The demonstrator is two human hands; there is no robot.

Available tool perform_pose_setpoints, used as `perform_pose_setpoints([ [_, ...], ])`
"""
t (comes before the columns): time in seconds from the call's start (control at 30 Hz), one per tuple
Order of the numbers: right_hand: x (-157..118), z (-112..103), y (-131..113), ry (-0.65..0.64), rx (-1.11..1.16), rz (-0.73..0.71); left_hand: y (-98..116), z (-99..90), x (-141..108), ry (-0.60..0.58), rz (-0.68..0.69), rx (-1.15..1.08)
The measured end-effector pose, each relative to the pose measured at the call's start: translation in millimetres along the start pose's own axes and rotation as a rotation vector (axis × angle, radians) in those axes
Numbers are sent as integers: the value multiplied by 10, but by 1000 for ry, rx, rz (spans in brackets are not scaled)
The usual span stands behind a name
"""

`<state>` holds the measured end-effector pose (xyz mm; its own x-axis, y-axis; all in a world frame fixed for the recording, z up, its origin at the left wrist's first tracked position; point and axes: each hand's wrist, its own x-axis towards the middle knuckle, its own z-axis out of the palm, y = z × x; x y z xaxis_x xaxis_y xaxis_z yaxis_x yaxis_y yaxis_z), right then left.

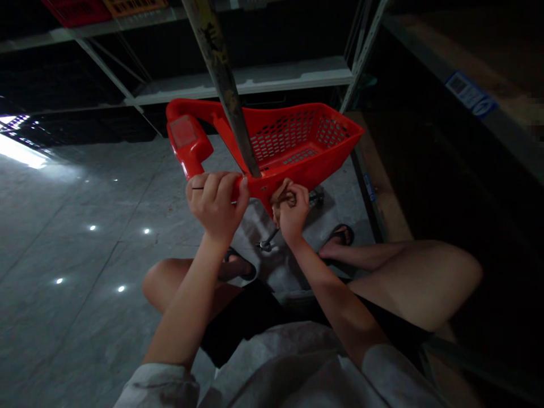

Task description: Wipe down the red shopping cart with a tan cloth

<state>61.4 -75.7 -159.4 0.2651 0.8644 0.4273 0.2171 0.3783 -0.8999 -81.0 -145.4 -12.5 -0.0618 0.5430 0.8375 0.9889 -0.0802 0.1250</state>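
Note:
A red plastic shopping cart (pixel 323 164) with a perforated basket stands right in front of my knees. My left hand (pixel 216 204) is wrapped around the cart's red handle, with a thin dark band on one finger. My right hand (pixel 294 211) grips a crumpled brown cloth (pixel 281 198) and presses it against the red side of the cart, just below the rim. A worn metal pole (pixel 229 90) rises from the cart's edge between my hands. Part of the cloth is hidden by my fingers.
Behind the cart is a metal rack (pixel 293 76) with pale shelves. A red crate (pixel 79 10) and an orange crate (pixel 134 5) sit on the upper left. Wooden shelving with a blue label (pixel 471 93) runs along the right. Grey tiled floor (pixel 85 226) spreads to the left.

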Motion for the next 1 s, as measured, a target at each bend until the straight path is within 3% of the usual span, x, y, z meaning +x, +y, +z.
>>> perform_pose_setpoints([
  [0.07, -45, 23, -72, 15, 13, -48, -2, 9, -9, -17, -29, -29],
  [0.27, -665, -58, 335, -112, -78, 285, -10, 51, -24, -4, -28, -71],
  [0.37, -653, -70, 292, -92, -80, 295, -20, 65, -18, -2, 10, -36],
  [0.43, -440, -55, 9, -57, -38, 210, -19, 68, -6, -3, 29, -19],
  [0.5, -142, -37, -421, -41, 30, 33, -4, 62, 14, 5, 35, 2],
  [0.63, 356, -29, -1245, -138, 52, -280, 72, 21, 56, 10, 65, 38],
  [0.7, 457, -55, -1455, -189, 46, -318, 115, -3, 62, -8, 78, 48],
  [0.87, 514, -178, -1647, -288, 92, -341, 171, -12, 35, -20, 68, 70],
  [1.0, 944, -254, -2147, -337, 200, -457, 223, -8, 18, 0, 60, 81],
])
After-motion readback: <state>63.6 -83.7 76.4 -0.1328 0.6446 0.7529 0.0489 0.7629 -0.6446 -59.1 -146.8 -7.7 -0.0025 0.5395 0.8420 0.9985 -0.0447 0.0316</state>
